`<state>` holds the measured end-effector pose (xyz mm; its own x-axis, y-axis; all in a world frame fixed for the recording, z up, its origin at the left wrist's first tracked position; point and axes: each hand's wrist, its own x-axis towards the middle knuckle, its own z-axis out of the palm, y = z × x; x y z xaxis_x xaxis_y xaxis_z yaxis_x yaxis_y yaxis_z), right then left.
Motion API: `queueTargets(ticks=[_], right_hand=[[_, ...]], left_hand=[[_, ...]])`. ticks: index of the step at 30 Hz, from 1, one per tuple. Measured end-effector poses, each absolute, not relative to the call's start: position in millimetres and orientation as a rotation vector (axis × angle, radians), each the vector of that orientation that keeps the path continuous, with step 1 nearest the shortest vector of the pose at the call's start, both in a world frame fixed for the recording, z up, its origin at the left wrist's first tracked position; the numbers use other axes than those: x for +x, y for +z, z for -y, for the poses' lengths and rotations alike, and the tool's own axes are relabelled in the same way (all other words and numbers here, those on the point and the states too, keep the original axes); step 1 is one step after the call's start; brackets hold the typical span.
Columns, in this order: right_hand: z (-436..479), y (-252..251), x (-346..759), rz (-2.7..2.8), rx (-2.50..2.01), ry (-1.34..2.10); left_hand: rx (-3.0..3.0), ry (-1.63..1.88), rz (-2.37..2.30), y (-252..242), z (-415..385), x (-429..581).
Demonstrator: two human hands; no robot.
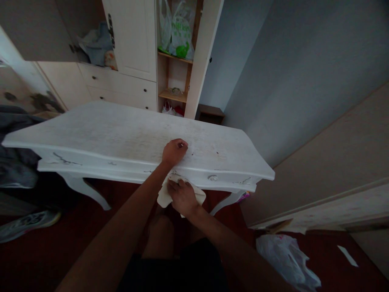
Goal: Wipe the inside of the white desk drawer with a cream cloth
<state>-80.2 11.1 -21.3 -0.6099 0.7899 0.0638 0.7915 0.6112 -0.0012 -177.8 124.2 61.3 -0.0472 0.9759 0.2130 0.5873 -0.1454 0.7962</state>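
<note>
At the front edge of the white worktop, 2 bare hands, near each other. Right hand is lower: fingers bent over a cream cloth, gripping it partly bunched, edges sticking out both sides. Cloth overlaps the lower drawer front in view; can't tell if it's pressed on it or just ahead of it. Left hand is up on the top surface near the front edge, fingers curled into a loose fist, thumb side toward the right. Can't tell if anything small is pinched in it. Top surface has greyish-brown smudges around the middle, plus small dark specks right of the left hand. Drawer front carries dark branch-like lines and a round white knob, to the right of the cloth. 2 curved legs visible, left and right. Behind: white cabinet with drawers and dark knobs; fabric piled in its left bay, plastic bag with green print on an open shelf. Brown box beyond the worktop's far edge, beside the cabinet. Dark red floor: sports shoe on the left, translucent plastic bag on the right, white strip farther right.
</note>
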Motion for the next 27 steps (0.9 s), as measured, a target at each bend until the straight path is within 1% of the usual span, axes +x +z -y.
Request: queueTargets(ticks=[9, 18, 27], right_hand=[[-11, -15, -59, 2.793, -1.390, -0.083], [2, -22, 33, 2.667, -1.639, -0.117], [12, -39, 107, 2.738, -1.699, -0.223]], left_hand=[[1.649, 1.151, -1.414, 53, -128, -185], [1.627, 1.181, -1.378, 55, -124, -186], [1.595, 1.173, -1.362, 56, -122, -187]])
